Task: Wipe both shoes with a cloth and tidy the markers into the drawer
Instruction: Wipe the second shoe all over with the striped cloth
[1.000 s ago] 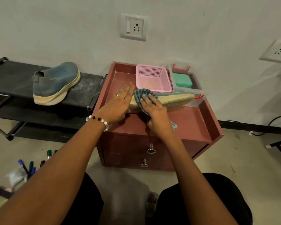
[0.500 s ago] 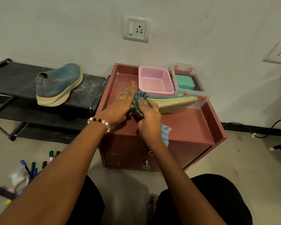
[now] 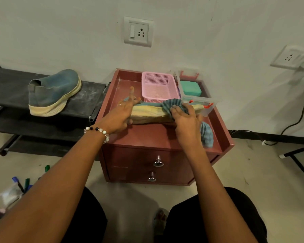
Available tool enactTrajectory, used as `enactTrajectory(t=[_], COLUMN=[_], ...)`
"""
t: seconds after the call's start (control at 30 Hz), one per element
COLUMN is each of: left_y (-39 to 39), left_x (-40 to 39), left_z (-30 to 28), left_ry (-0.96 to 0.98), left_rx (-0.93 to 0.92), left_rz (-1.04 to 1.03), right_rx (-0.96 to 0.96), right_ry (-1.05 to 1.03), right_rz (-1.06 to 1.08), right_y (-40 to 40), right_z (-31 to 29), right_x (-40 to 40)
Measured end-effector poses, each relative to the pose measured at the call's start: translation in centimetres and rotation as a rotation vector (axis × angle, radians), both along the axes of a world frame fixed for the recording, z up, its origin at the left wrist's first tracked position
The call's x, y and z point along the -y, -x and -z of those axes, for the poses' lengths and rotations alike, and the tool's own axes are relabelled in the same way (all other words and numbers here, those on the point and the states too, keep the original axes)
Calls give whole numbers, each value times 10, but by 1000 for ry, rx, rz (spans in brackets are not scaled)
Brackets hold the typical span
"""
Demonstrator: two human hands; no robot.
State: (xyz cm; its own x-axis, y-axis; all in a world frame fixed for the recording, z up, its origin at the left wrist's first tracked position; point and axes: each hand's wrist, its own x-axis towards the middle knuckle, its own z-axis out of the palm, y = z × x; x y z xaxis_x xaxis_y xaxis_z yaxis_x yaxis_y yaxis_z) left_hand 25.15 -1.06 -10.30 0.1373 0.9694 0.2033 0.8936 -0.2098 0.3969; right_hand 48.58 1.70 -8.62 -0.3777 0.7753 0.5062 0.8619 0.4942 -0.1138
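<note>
On the red drawer unit (image 3: pixel 147 135), a shoe (image 3: pixel 151 114) is lying sole toward the camera, being wiped; a second shoe (image 3: pixel 54 92) is waiting on the black rack (image 3: pixel 5 88). The right hand (image 3: pixel 186 118) is clutching the cloth (image 3: pixel 172 104) against the sole, probably near the toe. The left hand (image 3: pixel 123 114), fingers spread, is bracing the heel. Next: the other shoe, then the floor markers (image 3: pixel 26 183).

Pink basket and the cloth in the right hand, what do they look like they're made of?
The pink basket looks like moulded plastic: stiff walls pierced with a regular grid of holes, slight sheen. The cloth looks like soft ribbed fabric, possibly microfibre: matte blue-grey stripes, bunching under the right hand.
</note>
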Motion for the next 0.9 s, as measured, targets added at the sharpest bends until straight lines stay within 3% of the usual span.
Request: enactTrajectory(t=[0.1,0.2,0.23,0.33,0.5,0.57,0.73,0.9], left_y=[-1,-4,-5,-4,-5,-5,-1,-1], left_x=[2,5,6,2,1,1,-2,0], left_z=[0,-2,-1,4,6,5,3,0], left_ry=[16,29,23,-28,-30,-17,-2,34], left_rx=[-2,-40,-65,-185,-220,-214,-165,-88], left_rz=[-4,4,9,35,5,-2,16,31], right_rx=[-44,-428,-468,-113,56,154,56,-172], right_ry=[53,180,219,119,248,227,154,177], right_rz=[177,253,288,356,-39,-88,107,346], right_y=[-15,-30,-29,-16,29,30,-6,-29], right_z=[1,-4,-5,2,3,4,-5,-2], right_x=[-14,-22,-22,-10,23,22,-2,-27])
